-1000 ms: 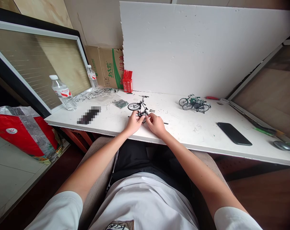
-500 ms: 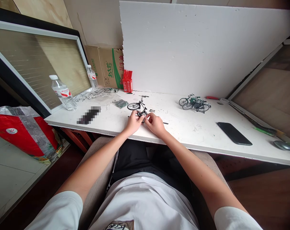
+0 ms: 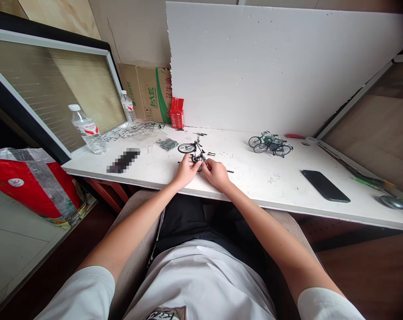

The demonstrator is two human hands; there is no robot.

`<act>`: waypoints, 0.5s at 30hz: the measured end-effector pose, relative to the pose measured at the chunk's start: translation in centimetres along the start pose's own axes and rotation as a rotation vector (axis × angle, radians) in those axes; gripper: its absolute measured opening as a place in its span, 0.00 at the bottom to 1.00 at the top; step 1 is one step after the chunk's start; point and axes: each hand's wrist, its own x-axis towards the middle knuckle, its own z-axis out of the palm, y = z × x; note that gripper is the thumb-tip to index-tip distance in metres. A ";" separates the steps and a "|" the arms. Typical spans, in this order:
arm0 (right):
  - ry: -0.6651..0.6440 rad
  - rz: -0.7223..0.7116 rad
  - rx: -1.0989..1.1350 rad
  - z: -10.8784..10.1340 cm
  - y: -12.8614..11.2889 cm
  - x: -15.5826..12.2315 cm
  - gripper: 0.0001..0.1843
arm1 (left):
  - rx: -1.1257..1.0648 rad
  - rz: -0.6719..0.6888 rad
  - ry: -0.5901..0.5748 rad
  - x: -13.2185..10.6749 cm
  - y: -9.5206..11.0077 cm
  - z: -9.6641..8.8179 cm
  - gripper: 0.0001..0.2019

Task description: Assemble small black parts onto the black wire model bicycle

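Near the front edge of the white table lies a black model bicycle [image 3: 188,148], its front wheel and handlebar pointing away from me. My left hand [image 3: 185,172] grips it around the rear wheel from the left, fingers closed. From the right, my right hand [image 3: 216,172] pinches at the same rear wheel, thumb and fingertips together. The fingertips of both hands almost meet there and hide part of the wheel. Beside the bicycle lies a small black part [image 3: 211,154], with several tiny pieces scattered near it.
Two finished model bicycles [image 3: 271,145] stand at the right. A phone [image 3: 325,186] lies near the front right edge. At left are a water bottle [image 3: 88,130], a bag of green parts [image 3: 168,144] and black part frames [image 3: 134,130]. A red box [image 3: 177,114] stands behind.
The bicycle has shifted very slightly to the right between my fingers. Both hands keep nearly the same place and grip.
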 end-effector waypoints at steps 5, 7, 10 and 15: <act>0.032 0.034 0.044 0.1 -0.1 -0.1 0.14 | 0.002 -0.009 0.014 0.2 -0.4 -0.1 0.22; 0.020 0.025 0.052 0.1 -0.1 -0.1 0.12 | 0.006 -0.009 0.016 0.2 -0.4 -0.1 0.23; -0.008 0.026 0.047 0.0 -0.2 -0.2 0.12 | 0.005 -0.008 0.012 0.2 -0.4 -0.1 0.22; -0.050 0.078 0.074 -0.2 -0.3 -0.1 0.13 | 0.002 -0.005 -0.001 0.0 0.0 0.0 0.22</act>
